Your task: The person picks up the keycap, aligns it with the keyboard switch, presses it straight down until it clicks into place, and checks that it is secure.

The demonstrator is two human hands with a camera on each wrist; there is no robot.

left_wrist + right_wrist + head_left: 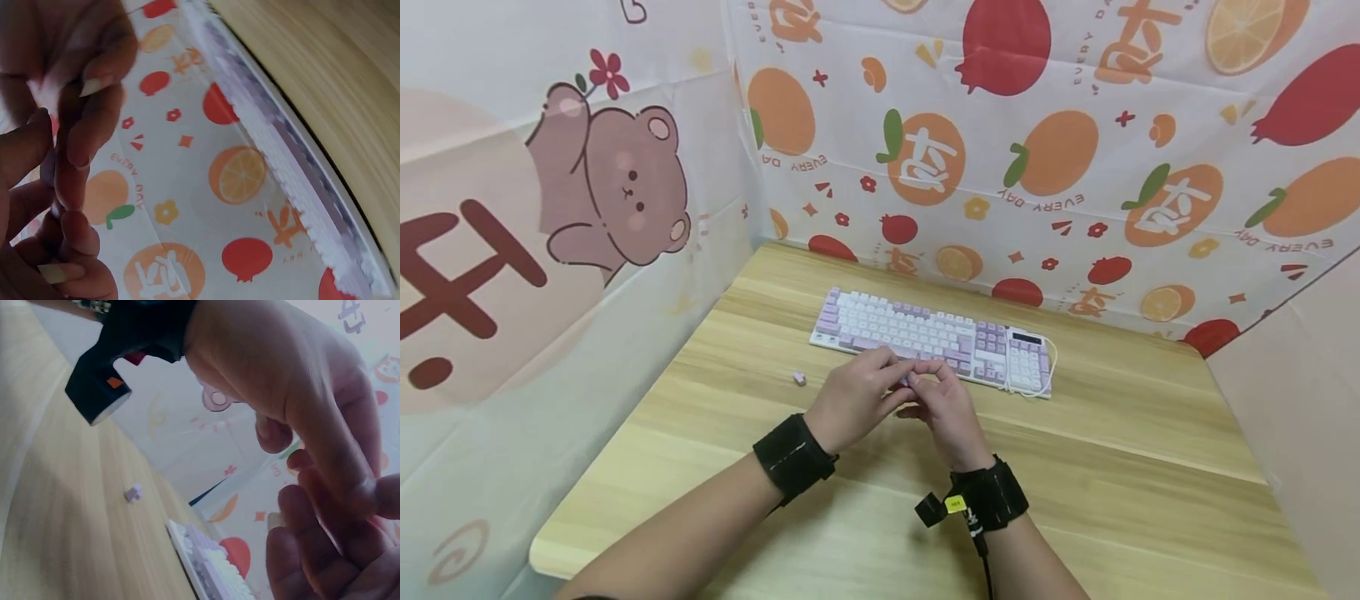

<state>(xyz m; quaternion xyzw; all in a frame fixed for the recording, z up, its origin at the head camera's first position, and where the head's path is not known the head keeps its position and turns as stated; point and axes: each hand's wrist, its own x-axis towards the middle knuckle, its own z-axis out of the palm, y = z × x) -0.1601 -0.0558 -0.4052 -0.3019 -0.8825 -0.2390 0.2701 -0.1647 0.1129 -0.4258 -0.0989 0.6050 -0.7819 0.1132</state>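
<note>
In the head view my left hand [859, 395] and right hand [945, 410] meet fingertip to fingertip just in front of a white and lilac keyboard [902, 331]. Between the fingertips a small purple piece [905, 381] shows, pinched by both hands and mostly covered; its kind cannot be told. Both wrist views show bent fingers and thumbs close together, with the piece hidden. On the table left of the left hand lies a small lilac and white piece [799, 378], like a keycap, also seen in the right wrist view [133, 493].
A white cable [1054, 358] loops around the keyboard's right end. The wooden table [1120, 467] backs onto a fruit-print cloth [1000, 192], with a bear-print cloth [625, 183] on the left. Each wrist wears a black strap; a small camera [931, 509] juts from the right one.
</note>
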